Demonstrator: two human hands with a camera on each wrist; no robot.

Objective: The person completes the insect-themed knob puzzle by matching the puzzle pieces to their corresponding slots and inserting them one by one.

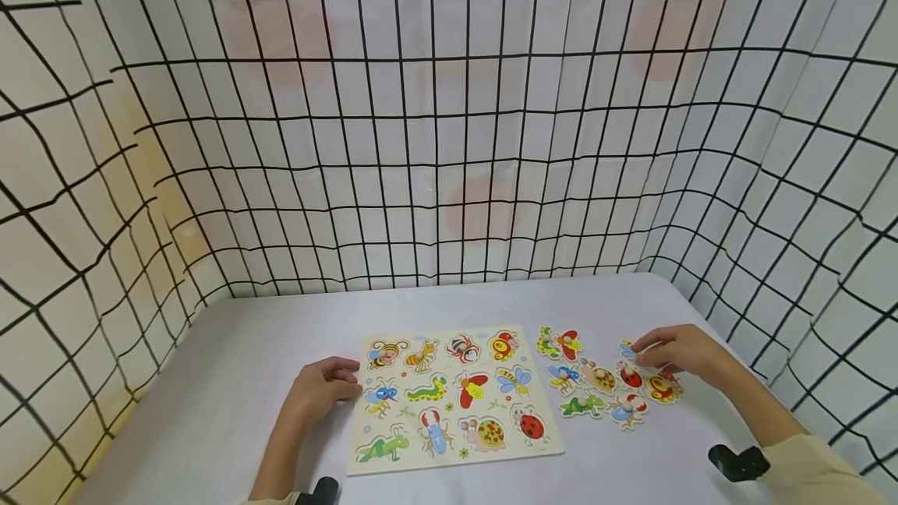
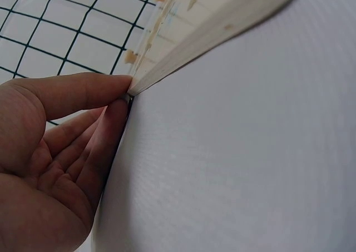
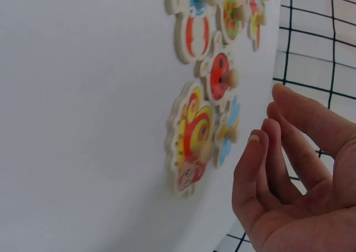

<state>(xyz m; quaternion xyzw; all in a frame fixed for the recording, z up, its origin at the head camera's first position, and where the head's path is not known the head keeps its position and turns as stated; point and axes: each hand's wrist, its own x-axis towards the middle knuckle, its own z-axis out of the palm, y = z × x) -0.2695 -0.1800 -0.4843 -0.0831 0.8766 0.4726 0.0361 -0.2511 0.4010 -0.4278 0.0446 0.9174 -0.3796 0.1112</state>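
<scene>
A wooden peg puzzle board point(image 1: 449, 369) with printed insects lies flat on the table. Thumb and finger of my left hand point(image 1: 321, 392) touch its left edge, nearly straight; the left wrist view shows their tips right at the board's side point(image 2: 189, 54). My right hand point(image 1: 677, 351) hovers at the group of loose pieces, its fingers bent and a gap between thumb and fingertips. Just below those fingertips are a blue-and-yellow winged piece point(image 3: 225, 143), a ladybug piece point(image 3: 219, 77) and a red-and-yellow piece point(image 3: 194, 135), each with a small wooden knob.
Further loose pieces lie right of the board: a grasshopper point(image 1: 582, 405), a beetle point(image 1: 627, 411), a snail point(image 1: 601, 378), a mosquito point(image 1: 563, 378) and a red-winged bug point(image 1: 570, 344). White walls with black netting point(image 1: 456, 139) enclose the table point(image 1: 273, 318) at back and sides.
</scene>
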